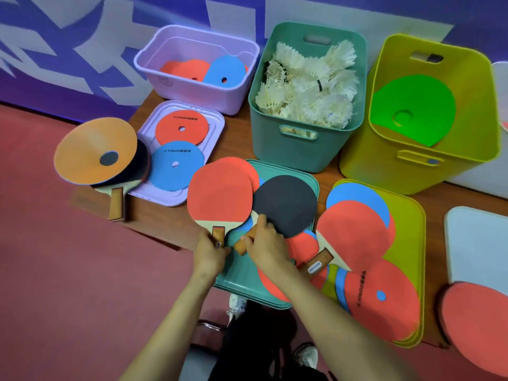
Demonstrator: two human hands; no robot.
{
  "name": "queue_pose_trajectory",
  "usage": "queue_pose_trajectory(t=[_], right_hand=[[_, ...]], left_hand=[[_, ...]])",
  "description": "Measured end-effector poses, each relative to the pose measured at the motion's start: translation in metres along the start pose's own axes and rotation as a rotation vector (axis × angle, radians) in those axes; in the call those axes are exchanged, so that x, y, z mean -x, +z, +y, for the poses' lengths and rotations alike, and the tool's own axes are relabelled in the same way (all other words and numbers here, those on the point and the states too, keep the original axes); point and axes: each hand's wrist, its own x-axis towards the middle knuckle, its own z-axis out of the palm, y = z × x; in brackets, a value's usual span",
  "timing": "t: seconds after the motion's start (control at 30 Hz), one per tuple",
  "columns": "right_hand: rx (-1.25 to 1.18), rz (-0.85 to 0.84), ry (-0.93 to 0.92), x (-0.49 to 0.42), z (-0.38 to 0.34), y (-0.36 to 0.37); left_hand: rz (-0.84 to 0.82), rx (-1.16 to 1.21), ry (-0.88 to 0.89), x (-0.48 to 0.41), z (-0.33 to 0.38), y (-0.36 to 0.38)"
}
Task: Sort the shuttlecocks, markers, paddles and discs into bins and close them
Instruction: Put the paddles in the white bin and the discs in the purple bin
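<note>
Currently red paddle (220, 193) handle gripped by left hand (210, 253), black paddle (286, 206) handle by right hand (264, 243); both best lifted level, clear of teal lid (236, 281).

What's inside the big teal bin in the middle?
White feather shuttlecocks, piled up nearly to the rim of the teal bin. The pile covers the bottom, so anything lying under them cannot be seen.
</note>
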Motion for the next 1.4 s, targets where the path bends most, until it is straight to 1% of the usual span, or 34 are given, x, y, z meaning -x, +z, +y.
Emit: queue_pose_trajectory(t=[0.17,0.5,0.57,0.67,0.73,0.8,0.93,1.07,1.17,1.3,1.4], right_hand=[[0.001,-0.049,0.064,0.006,-0.013,0.014],[-0.195,0.072,0.156,0.005,-0.021,0.024],[-0.275,0.101,0.192,0.008,-0.019,0.022],[-0.493,0.196,0.227,0.016,-0.013,0.01],[-0.61,0.252,0.219,0.024,-0.006,-0.002],[-0.702,0.274,0.2,0.033,0.0,-0.015],[-0.82,0.364,0.198,0.041,0.013,-0.037],[-0.938,0.356,0.184,0.047,0.032,-0.061],[-1.151,0.294,0.137,0.065,0.054,-0.087],[-1.548,0.204,0.102,0.093,0.086,-0.119],[-1.875,0.172,0.109,0.113,0.11,-0.145]], left_hand=[[0.004,-0.005,-0.013,0.004,-0.007,-0.006],[-0.008,-0.009,-0.035,0.015,-0.009,-0.009],[-0.007,0.011,-0.035,0.017,-0.01,-0.011],[-0.008,0.029,-0.039,0.021,-0.009,-0.011],[-0.016,0.058,-0.025,0.026,-0.006,-0.01],[-0.026,0.1,0.003,0.034,-0.002,-0.006],[0.005,0.161,0.046,0.055,0.009,0.002],[0.032,0.183,0.131,0.079,0.02,0.011],[0.05,0.213,0.207,0.1,0.035,0.017],[0.077,0.248,0.282,0.129,0.058,0.028],[0.026,0.301,0.325,0.145,0.074,0.04]])
